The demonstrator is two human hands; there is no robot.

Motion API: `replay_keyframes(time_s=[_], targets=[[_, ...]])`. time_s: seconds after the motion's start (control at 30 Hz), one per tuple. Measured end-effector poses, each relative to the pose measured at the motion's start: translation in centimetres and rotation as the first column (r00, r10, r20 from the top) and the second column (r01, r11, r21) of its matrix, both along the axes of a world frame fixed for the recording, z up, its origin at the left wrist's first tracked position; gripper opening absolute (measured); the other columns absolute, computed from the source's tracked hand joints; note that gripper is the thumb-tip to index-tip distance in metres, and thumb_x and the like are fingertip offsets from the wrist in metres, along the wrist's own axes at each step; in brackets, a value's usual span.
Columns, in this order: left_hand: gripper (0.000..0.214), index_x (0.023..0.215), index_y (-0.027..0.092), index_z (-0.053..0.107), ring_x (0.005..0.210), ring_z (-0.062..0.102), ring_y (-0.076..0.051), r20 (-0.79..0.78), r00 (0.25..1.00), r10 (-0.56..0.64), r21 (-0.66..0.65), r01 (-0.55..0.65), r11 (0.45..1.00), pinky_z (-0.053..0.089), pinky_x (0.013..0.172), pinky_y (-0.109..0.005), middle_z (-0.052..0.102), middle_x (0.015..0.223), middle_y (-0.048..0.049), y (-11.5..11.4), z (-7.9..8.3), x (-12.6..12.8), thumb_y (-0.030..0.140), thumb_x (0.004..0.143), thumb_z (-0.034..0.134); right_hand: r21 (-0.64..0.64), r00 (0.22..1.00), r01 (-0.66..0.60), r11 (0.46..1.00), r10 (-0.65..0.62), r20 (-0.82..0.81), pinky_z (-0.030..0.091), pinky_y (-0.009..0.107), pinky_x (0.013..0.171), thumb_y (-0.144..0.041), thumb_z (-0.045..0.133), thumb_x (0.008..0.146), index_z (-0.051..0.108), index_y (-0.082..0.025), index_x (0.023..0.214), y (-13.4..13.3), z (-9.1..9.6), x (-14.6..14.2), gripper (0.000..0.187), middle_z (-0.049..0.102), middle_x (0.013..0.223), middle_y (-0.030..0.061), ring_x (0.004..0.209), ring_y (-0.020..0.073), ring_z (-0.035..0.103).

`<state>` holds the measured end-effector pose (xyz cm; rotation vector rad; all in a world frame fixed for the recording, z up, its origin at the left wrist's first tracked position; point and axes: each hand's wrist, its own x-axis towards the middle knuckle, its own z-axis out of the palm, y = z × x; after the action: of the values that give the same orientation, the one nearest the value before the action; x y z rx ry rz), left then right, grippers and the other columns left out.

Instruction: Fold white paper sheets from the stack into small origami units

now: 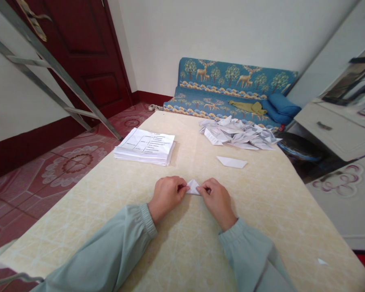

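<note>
Between my two hands is a small folded piece of white paper [193,187] with a pointed top, near the middle of the table. My left hand [168,194] pinches its left corner between thumb and fingers. At the opposite corner, my right hand [216,199] grips the paper in the same way. Just beyond my right hand lies a single flat folded paper strip [231,162] with slanted ends. Farther back on the right sits a heap of folded white papers [235,133]. A stack of printed paper sheets [144,147] lies at the back left.
A pale yellow patterned cloth covers the table [182,251]. A small paper scrap [322,262] lies near its right edge. Past the far edge stands a blue sofa [207,97]; a metal ladder [57,73] leans at the left, and a white cabinet [331,129] is on the right.
</note>
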<state>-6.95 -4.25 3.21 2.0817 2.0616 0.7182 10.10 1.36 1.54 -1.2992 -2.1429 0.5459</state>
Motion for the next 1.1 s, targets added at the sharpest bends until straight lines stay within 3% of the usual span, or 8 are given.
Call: replay_keyframes(time_s=[0.3, 0.37, 0.47, 0.7, 0.83, 0.97, 1.03, 1.1], targets=[[0.012, 0.077, 0.024, 0.065, 0.061, 0.06, -0.017, 0.012, 0.996, 0.085, -0.082, -0.083, 0.993, 0.03, 0.053, -0.025, 0.069, 0.069, 0.0002, 0.3, 0.1, 0.5, 0.036, 0.076, 0.062, -0.001, 0.985, 0.113, 0.994, -0.112, 0.133, 0.034, 0.026, 0.054, -0.03, 0.068, 0.07, 0.06, -0.021, 0.061, -0.1, 0.6, -0.6, 0.015, 0.064, 0.071, 0.0015, 0.061, 0.0156, 0.057], [0.011, 0.079, 0.024, 0.064, 0.063, 0.06, -0.017, 0.022, 0.996, 0.087, -0.08, -0.085, 0.993, 0.031, 0.054, -0.025, 0.068, 0.071, 0.0002, 0.2, 0.1, 0.4, 0.034, 0.076, 0.063, 0.004, 0.981, 0.131, 0.991, -0.131, 0.146, 0.033, 0.027, 0.054, -0.028, 0.071, 0.067, 0.062, -0.022, 0.07, 0.0, 0.8, -0.7, 0.012, 0.066, 0.073, 0.0011, 0.064, 0.0168, 0.059], [0.015, 0.087, 0.023, 0.063, 0.07, 0.061, -0.017, 0.044, 0.995, 0.091, -0.06, -0.088, 0.994, 0.035, 0.058, -0.025, 0.068, 0.082, -0.0008, 0.2, 0.0, 0.3, 0.031, 0.074, 0.065, -0.03, 0.977, 0.143, 0.989, -0.137, 0.165, 0.032, 0.026, 0.054, -0.027, 0.074, 0.065, 0.062, -0.024, 0.086, 0.0, 1.0, -0.9, 0.024, 0.067, 0.071, -0.0006, 0.065, 0.0174, 0.06], [0.023, 0.095, 0.024, 0.062, 0.077, 0.06, -0.016, 0.103, 0.993, 0.065, -0.088, -0.056, 0.995, 0.04, 0.066, -0.025, 0.063, 0.089, 0.0001, 0.3, -0.4, 0.0, 0.028, 0.073, 0.067, -0.087, 0.952, 0.162, 0.983, -0.133, 0.277, 0.031, 0.025, 0.055, -0.028, 0.069, 0.07, 0.067, -0.024, 0.078, -0.2, 1.6, -1.2, 0.01, 0.068, 0.078, -0.0002, 0.068, 0.0152, 0.06], [0.024, 0.098, 0.023, 0.063, 0.079, 0.059, -0.016, 0.157, 0.987, 0.04, -0.044, -0.033, 0.998, 0.041, 0.067, -0.025, 0.062, 0.091, -0.001, 0.2, -0.6, -0.1, 0.027, 0.074, 0.066, -0.099, 0.976, 0.137, 0.986, -0.117, 0.184, 0.03, 0.025, 0.054, -0.026, 0.065, 0.071, 0.066, -0.024, 0.075, -0.6, 1.3, -1.1, 0.004, 0.068, 0.076, -0.0014, 0.065, 0.0141, 0.058], [0.025, 0.095, 0.021, 0.067, 0.083, 0.058, -0.017, 0.271, 0.962, -0.01, 0.027, 0.003, 1.0, 0.043, 0.071, -0.025, 0.064, 0.09, -0.0023, 0.3, -1.1, -0.5, 0.026, 0.071, 0.068, -0.128, 0.992, 0.121, 0.984, -0.126, -0.032, 0.033, 0.024, 0.055, -0.026, 0.063, 0.073, 0.063, -0.022, 0.074, -0.8, 0.4, -0.8, 0.004, 0.064, 0.069, -0.002, 0.061, 0.0137, 0.055], [0.021, 0.092, 0.02, 0.069, 0.08, 0.059, -0.017, 0.388, 0.921, -0.039, 0.025, 0.031, 0.999, 0.044, 0.071, -0.026, 0.066, 0.087, -0.0027, 0.5, -1.5, -0.7, 0.026, 0.073, 0.067, -0.151, 0.983, 0.06, 0.987, -0.084, -0.161, 0.035, 0.024, 0.055, -0.026, 0.061, 0.073, 0.061, -0.02, 0.072, -0.8, -0.1, -0.8, 0.006, 0.061, 0.065, -0.0022, 0.058, 0.013, 0.052], [0.018, 0.09, 0.018, 0.07, 0.077, 0.061, -0.017, 0.552, 0.83, -0.074, 0.012, 0.081, 0.997, 0.045, 0.069, -0.025, 0.068, 0.084, -0.0033, 0.6, -1.9, -0.7, 0.027, 0.075, 0.065, -0.155, 0.961, -0.015, 0.988, -0.029, -0.277, 0.036, 0.024, 0.054, -0.026, 0.061, 0.073, 0.06, -0.02, 0.07, -0.9, -0.4, -0.8, 0.007, 0.057, 0.063, -0.0026, 0.056, 0.0122, 0.049]])
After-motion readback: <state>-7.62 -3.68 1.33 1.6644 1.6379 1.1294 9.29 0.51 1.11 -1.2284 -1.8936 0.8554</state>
